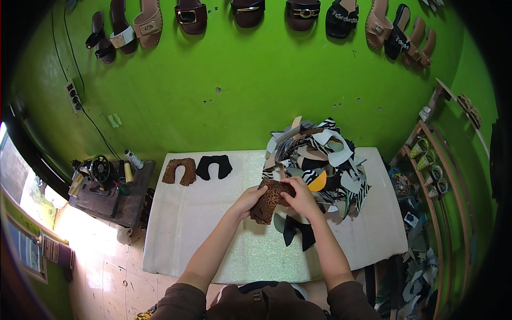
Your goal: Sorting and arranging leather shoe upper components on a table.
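Observation:
Over the middle of the white-covered table (213, 224), both my hands hold a brown leather or fabric piece with a tan swirl pattern (268, 202). My left hand (249, 201) pinches its left edge, and my right hand (300, 198) grips its upper right part with the thumb on top. Part of the piece is hidden behind my fingers. Beneath my right wrist lies a black cut piece with pointed ends (298, 233). At the table's far left are two U-shaped pieces side by side: one brown patterned (172, 172), one black (224, 167).
A heap of mixed cut scraps (314, 152) rises right of centre. To the left, a sewing machine (100, 169) stands on a dark stand with thread spools. A wooden rack (434, 213) holding footwear is at right. Sandals (248, 13) hang along the green wall.

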Tool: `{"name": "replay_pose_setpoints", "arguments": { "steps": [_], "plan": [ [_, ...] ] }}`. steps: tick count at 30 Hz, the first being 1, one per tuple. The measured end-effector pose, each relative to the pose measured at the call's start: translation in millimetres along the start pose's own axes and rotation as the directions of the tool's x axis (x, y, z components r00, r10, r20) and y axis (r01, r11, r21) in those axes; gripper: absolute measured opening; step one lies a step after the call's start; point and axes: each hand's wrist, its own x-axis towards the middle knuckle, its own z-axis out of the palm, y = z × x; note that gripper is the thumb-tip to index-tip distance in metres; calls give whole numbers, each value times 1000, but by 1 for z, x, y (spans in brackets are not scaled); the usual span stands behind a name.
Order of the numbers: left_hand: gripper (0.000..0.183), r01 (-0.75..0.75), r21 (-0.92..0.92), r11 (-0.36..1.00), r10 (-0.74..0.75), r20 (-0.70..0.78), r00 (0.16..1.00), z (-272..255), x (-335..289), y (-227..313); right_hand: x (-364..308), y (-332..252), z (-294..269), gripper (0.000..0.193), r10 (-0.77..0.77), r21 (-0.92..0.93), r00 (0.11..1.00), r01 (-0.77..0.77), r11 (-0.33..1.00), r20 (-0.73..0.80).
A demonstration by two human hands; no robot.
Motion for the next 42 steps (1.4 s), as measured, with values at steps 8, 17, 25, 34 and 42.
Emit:
{"name": "replay_pose_setpoints", "arguments": {
  "steps": [8, 17, 25, 34, 42],
  "plan": [
    [28, 9, -64, 998, -7, 32, 999, 1, -8, -6, -12, 8, 8, 30, -138, -125, 990, 132, 983, -34],
    [28, 100, -22, 995, -98, 61, 993, -4, -6, -27, -16, 5, 3, 20, -36, -9, 994, 37, 999, 102],
    [28, 114, -154, 982, -117, -10, 993, -4, -4, -51, -27, 19, 9, 16, -78, 22, 996, 76, 997, 50],
    [27, 283, 122, 951, -269, -116, 956, -13, 0, -79, -31, 18, 15, 15, 41, -44, 994, -36, 998, 101],
    [39, -217, 618, 755, 467, -276, 840, -28, -1, -71, -27, 10, 20, 13, -19, -38, 996, 22, 999, 92]
  ]
}}
